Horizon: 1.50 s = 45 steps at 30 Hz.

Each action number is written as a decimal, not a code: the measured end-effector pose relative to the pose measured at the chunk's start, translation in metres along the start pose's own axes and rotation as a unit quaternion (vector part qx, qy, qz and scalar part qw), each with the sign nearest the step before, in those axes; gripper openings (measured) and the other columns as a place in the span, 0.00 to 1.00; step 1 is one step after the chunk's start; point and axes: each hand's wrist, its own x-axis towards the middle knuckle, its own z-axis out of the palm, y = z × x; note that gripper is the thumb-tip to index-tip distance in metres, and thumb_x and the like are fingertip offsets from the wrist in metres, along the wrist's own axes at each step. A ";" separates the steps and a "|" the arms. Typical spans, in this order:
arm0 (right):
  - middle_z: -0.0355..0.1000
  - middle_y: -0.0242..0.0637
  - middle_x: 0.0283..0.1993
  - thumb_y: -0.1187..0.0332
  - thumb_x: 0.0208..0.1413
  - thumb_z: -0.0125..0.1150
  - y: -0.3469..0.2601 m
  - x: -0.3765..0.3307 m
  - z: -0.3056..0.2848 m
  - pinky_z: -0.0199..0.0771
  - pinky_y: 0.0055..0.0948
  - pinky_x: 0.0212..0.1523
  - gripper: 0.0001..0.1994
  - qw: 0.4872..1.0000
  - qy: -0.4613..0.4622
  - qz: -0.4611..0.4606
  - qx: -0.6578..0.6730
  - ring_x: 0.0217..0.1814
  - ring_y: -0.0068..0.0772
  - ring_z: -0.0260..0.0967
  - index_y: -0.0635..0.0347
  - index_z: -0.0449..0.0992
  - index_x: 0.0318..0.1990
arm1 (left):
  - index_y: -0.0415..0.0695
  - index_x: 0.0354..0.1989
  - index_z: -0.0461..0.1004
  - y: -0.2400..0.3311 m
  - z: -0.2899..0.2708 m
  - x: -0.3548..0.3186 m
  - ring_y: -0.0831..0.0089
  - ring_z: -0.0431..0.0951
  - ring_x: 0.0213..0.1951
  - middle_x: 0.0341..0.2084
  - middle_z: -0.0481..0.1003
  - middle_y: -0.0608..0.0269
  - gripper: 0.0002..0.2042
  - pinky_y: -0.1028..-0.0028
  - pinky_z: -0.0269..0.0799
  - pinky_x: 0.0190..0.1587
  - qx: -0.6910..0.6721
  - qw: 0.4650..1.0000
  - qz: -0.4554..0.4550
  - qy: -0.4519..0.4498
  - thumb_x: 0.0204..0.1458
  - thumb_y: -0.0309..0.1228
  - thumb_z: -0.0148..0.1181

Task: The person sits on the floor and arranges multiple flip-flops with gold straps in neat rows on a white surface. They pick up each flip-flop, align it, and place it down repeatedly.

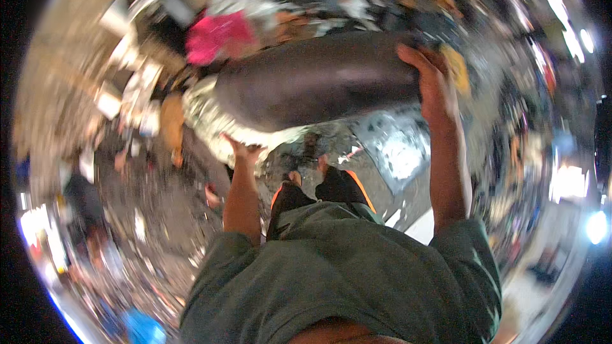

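Fingers of the right hand (pixel 435 83) grasp the right end of a long, dark, rounded bundle (pixel 319 83), thumb over its near-side edge, while those of the left hand (pixel 244 149) are spread below its left end, near a pale crinkled sheet (pixel 207 111), though blur means I cannot tell whether they grip anything. The bundle lies crosswise in front of the body, between and beyond the two hands. Farther out, a shiny grey sheet (pixel 398 150) lies on the floor (pixel 376 194), and a bright pink piece (pixel 220 35) shows past the bundle's left part.
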 end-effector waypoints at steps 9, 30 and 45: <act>0.77 0.45 0.28 0.54 0.57 0.63 -0.083 -0.130 -0.079 0.74 0.36 0.40 0.18 0.877 0.075 -0.221 -0.420 0.32 0.31 0.74 0.62 0.82 0.40 | 0.64 0.76 0.46 -0.063 0.011 0.015 0.52 0.41 0.75 0.76 0.44 0.67 0.57 0.44 0.35 0.73 0.225 0.948 -0.007 -0.226 0.39 0.86 0.31; 0.80 0.35 0.38 0.52 0.57 0.67 0.099 -0.390 -0.494 0.74 0.30 0.41 0.24 0.895 0.444 -0.025 -0.034 0.38 0.26 0.73 0.68 0.82 0.47 | 0.41 0.65 0.62 -0.131 0.293 -0.186 0.65 0.70 0.60 0.61 0.68 0.59 0.31 0.62 0.64 0.64 0.613 0.730 0.046 -0.299 0.60 0.51 0.58; 0.79 0.35 0.38 0.49 0.62 0.61 0.168 -0.559 -0.636 0.74 0.25 0.48 0.23 0.830 0.518 0.075 -0.191 0.40 0.23 0.75 0.62 0.82 0.49 | 0.35 0.64 0.65 -0.344 0.485 -0.214 0.65 0.71 0.61 0.59 0.72 0.56 0.28 0.64 0.63 0.66 0.611 0.644 0.062 -0.456 0.64 0.44 0.57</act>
